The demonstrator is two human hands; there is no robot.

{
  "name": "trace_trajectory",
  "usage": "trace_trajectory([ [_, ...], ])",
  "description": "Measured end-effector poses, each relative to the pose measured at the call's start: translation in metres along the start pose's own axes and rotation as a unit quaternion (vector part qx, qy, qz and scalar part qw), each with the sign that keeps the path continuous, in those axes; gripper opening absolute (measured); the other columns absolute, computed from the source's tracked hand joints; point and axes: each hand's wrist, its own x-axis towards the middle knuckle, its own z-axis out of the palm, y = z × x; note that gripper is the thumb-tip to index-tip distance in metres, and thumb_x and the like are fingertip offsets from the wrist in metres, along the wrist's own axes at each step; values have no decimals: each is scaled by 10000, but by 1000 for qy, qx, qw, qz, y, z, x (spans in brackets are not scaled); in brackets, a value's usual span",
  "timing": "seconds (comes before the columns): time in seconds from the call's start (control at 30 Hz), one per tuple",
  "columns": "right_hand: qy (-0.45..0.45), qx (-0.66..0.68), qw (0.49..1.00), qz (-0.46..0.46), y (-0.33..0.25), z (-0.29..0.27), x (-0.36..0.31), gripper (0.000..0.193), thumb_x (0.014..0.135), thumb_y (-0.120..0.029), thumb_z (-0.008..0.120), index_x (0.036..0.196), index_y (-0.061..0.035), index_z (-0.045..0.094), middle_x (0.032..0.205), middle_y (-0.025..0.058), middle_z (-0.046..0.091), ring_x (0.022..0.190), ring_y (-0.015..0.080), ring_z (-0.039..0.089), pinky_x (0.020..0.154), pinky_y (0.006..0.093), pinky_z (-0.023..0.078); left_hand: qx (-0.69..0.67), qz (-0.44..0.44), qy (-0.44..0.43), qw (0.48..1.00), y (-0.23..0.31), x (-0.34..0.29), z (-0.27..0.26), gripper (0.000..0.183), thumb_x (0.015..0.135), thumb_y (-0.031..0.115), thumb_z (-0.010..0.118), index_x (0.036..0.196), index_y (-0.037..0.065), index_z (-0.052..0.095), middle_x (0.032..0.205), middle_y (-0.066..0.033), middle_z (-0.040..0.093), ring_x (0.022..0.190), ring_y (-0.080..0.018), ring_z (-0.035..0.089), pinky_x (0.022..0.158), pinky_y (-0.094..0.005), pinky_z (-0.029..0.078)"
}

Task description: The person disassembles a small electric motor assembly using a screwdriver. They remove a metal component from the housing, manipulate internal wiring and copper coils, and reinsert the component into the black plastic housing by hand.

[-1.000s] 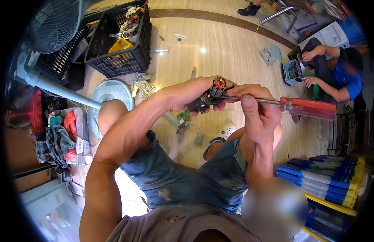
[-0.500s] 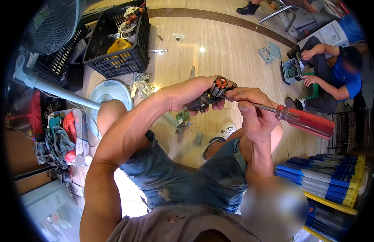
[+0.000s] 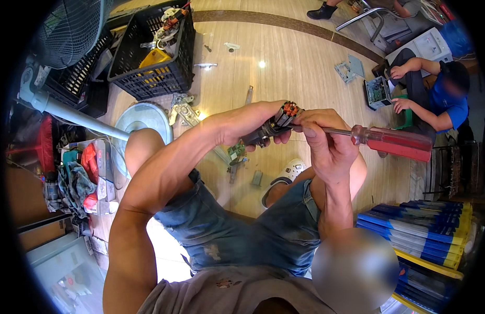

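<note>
Holding a black part (image 3: 280, 123) firmly in the left hand (image 3: 253, 118), curled round it with fingertips showing beneath, and with the orange-red end turned upward. Pinching a screwdriver (image 3: 397, 143) by its shaft in the right hand (image 3: 334, 144), between thumb and bent fingers, with the red handle jutting out to the right. Aiming the shaft leftward at the side of the black part; cannot tell whether touching there, with the tip hidden at the fingertips. Keeping both hands close together above the floor (image 3: 242, 57).

Can see a green board (image 3: 236, 153) on the floor below the hands, and a grey block (image 3: 257, 178) near a white shoe (image 3: 295, 169). Can also see a black crate (image 3: 156, 83) to the upper left, near a fan (image 3: 72, 34), and a co-worker (image 3: 454, 112) in blue at the right, beside an open metal case (image 3: 378, 93).
</note>
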Motion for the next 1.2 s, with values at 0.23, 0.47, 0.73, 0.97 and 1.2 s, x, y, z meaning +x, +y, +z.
trace_trajectory([
  [0.23, 14, -14, 998, 63, -6, 0, -5, 134, 942, -71, 598, 943, 63, 597, 869, 146, 646, 780, 181, 635, 704, 290, 529, 37, -23, 3, 999, -2, -2, 9, 497, 884, 632, 419, 981, 203, 648, 759, 46, 592, 572, -61, 485, 420, -243, 343],
  [0.47, 18, -49, 995, 90, -6, -1, 10, 206, 968, -137, 579, 883, 49, 610, 791, 90, 649, 679, 131, 615, 627, 243, 503, 36, -38, -23, 998, 2, 4, 3, 491, 877, 637, 417, 1015, 216, 629, 770, 44, 578, 606, -79, 485, 436, -242, 344],
  [0.73, 23, -9, 991, 129, 1, -4, 9, 270, 989, -197, 551, 876, 42, 607, 774, 86, 654, 661, 126, 606, 610, 243, 492, 32, -49, -26, 998, 3, 2, 4, 479, 866, 647, 431, 1002, 219, 597, 774, 43, 569, 606, -81, 474, 438, -238, 341],
  [0.97, 79, 51, 985, 145, 2, 3, 9, 316, 1008, -259, 507, 912, 34, 573, 777, 119, 660, 661, 142, 623, 604, 255, 505, 4, -33, -24, 999, 5, 0, 3, 551, 857, 644, 479, 957, 118, 610, 805, -10, 603, 573, -76, 573, 361, -200, 377],
  [1.2, 124, 67, 986, 86, 10, 3, 7, 262, 1011, -170, 491, 922, 55, 591, 774, 109, 664, 649, 142, 641, 583, 261, 527, -2, -13, -17, 1000, 6, 1, 4, 536, 860, 637, 491, 948, 122, 613, 806, -26, 621, 556, -72, 578, 345, -191, 374],
])
